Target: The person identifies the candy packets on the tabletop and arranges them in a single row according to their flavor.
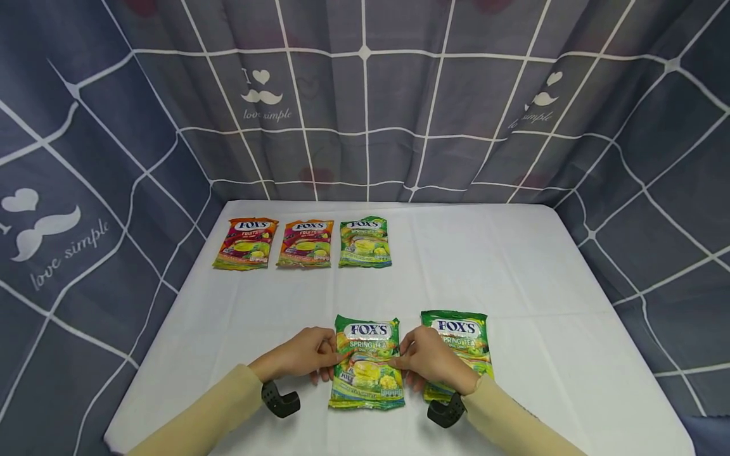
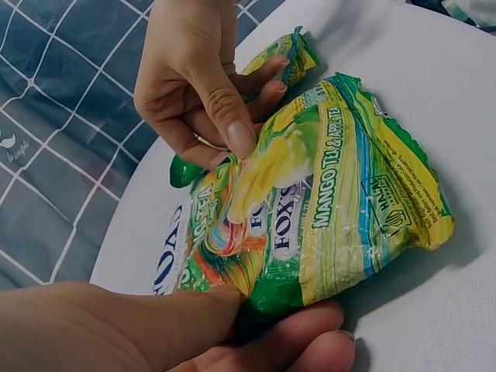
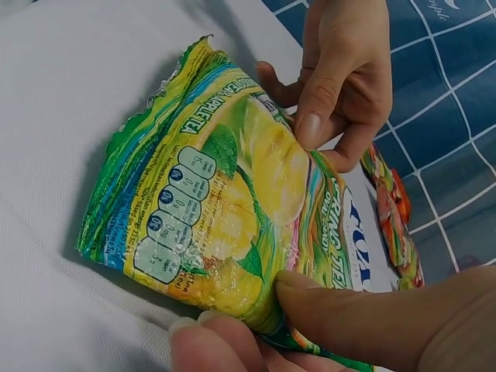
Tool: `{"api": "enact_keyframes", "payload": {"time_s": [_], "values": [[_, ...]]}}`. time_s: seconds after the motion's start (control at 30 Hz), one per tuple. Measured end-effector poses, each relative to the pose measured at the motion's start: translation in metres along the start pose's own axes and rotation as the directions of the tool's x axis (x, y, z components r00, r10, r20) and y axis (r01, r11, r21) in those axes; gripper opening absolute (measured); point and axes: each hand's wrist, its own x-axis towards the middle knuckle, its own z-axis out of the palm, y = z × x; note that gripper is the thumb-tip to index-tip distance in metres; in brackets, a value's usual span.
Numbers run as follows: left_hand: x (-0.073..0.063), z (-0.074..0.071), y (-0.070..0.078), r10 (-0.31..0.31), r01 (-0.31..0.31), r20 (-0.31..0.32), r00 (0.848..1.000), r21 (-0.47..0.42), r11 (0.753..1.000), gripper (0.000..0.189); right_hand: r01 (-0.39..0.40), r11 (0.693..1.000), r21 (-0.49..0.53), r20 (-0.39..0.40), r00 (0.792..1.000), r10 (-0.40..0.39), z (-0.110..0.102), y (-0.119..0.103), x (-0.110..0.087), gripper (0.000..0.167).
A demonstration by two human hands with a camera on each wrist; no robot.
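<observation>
In the head view, a hand could pass across the white table (image 1: 513, 266) at centre right. The packets (image 1: 307, 247) at upper left, the gripped bag (image 1: 367, 373) and the second bag (image 1: 470, 345) at lower centre, and the curtain (image 1: 393, 114) above stand in the way.

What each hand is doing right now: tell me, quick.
Left hand: closed, pinching the left edge of the green candy bag between the two hands.
Right hand: closed, pinching the same bag's right edge.

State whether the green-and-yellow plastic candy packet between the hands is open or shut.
Apparently shut: the packet shows no tear along its top or bottom edge; underside hidden.
</observation>
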Motion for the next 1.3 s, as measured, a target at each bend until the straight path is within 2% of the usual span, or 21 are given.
{"api": "enact_keyframes", "payload": {"time_s": [0.27, 0.47, 0.73, 0.93, 1.3], "values": [[-0.001, -0.001, 0.003, 0.028, -0.028, 0.011, 1.000, -0.008, 1.000, 0.021, 0.016, 1.000, 0.008, -0.010, 1.000, -0.016, 0.001, -0.001, 0.000, 0.022], [-0.001, 0.001, 0.007, 0.023, -0.023, 0.012, 1.000, -0.002, 1.000, 0.020, 0.004, 1.000, -0.007, -0.011, 1.000, -0.004, 0.000, -0.002, -0.002, 0.023], [0.001, 0.001, 0.024, 0.036, -0.036, 0.011, 0.999, 0.031, 0.999, 0.020, 0.017, 0.999, -0.033, -0.001, 1.000, -0.017, -0.013, -0.008, -0.008, 0.022], [0.014, -0.003, 0.035, 0.058, -0.059, 0.017, 0.998, 0.065, 0.996, 0.020, 0.025, 0.999, -0.046, -0.010, 1.000, -0.026, -0.033, -0.014, -0.010, 0.022], [0.052, -0.017, 0.063, 0.079, -0.077, -0.011, 0.997, 0.135, 0.988, 0.018, 0.008, 0.997, -0.077, -0.072, 0.997, -0.014, -0.074, -0.018, 0.000, 0.028]]}}
